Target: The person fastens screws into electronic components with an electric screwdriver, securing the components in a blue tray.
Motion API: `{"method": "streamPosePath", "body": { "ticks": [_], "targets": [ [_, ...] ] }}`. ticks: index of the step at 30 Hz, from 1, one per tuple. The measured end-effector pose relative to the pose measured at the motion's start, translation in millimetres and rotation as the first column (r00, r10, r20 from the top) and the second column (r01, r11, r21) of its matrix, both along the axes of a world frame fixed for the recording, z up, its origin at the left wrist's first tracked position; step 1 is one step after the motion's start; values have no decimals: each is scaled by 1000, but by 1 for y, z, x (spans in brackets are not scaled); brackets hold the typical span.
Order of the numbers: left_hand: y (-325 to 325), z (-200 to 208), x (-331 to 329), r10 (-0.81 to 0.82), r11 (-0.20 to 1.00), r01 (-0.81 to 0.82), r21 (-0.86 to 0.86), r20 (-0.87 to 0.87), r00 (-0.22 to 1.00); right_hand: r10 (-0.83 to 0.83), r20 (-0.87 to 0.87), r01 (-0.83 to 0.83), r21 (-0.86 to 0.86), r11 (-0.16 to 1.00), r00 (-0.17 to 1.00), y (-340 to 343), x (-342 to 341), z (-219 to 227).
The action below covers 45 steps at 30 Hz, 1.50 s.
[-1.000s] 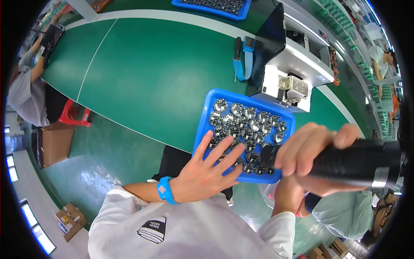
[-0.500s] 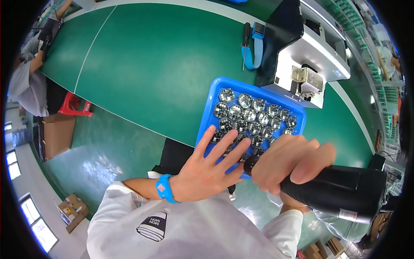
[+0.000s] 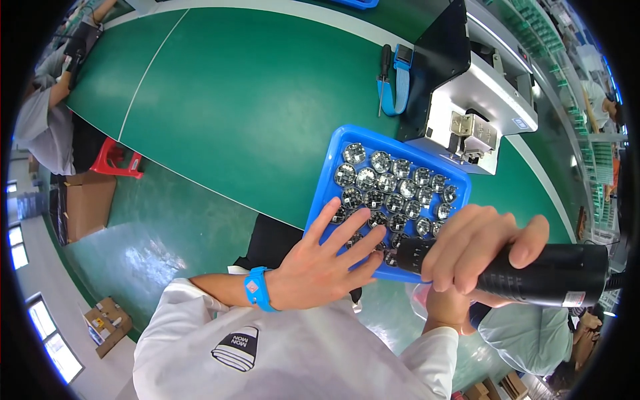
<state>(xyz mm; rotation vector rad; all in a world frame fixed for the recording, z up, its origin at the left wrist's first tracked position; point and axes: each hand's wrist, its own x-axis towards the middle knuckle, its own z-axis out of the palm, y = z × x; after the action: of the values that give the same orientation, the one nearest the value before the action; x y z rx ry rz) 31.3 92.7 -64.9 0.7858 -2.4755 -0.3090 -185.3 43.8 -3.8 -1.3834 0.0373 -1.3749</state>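
Note:
A blue plastic tray (image 3: 325, 175) on the green table holds several rows of small round silver-and-black parts (image 3: 366, 178), which look like little circuit assemblies. Over the tray's near left corner lies my left hand (image 3: 320, 267), fingers spread, fingertips over or against the nearest parts; any contact is hard to make out. A blue wrist strap (image 3: 258, 289) circles that wrist. My right hand (image 3: 477, 250) is wrapped round a black electric screwdriver (image 3: 543, 273), held nearly level with its nose toward the near parts. Its tip is too small to see clearly.
Behind the tray stands a silver-and-black machine (image 3: 490, 100) with a metal fixture (image 3: 475, 133). A hand screwdriver (image 3: 385, 63) and a blue strap (image 3: 402, 87) lie left of it. People sit at far left and lower right, near a red stool (image 3: 119, 160).
The electric screwdriver and my right hand have shifted right, and the tool's back end has swung up in the picture. My left hand stays spread in nearly the same place.

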Motion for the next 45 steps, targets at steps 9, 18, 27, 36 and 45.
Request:
{"method": "streamPosePath", "body": {
  "ticks": [9, 18, 27, 36, 45],
  "targets": [
    [1, 0, 1, -6, 1000, 6, 7, 12, 1000, -22, 3, 22, -67, 998, 1000, -3, -1, 3],
    [0, 1, 1, 0, 1000, 0, 16, 6, 1000, 36, -91, -39, -25, 999, 995, 0, -7, 1],
    [0, 0, 1, 0, 1000, 2, 29, -52, 999, 7, -190, 26, 170, 985, 982, 9, 22, 13],
    [-1, 0, -1, -3, 1000, 6, 30, -70, 998, -12, -150, 36, 156, 987, 989, 11, 21, 3],
    [-1, -4, 3, -9, 1000, 10, 15, -55, 998, 193, -194, -168, 140, 976, 962, 9, 20, 0]
  ]
}}
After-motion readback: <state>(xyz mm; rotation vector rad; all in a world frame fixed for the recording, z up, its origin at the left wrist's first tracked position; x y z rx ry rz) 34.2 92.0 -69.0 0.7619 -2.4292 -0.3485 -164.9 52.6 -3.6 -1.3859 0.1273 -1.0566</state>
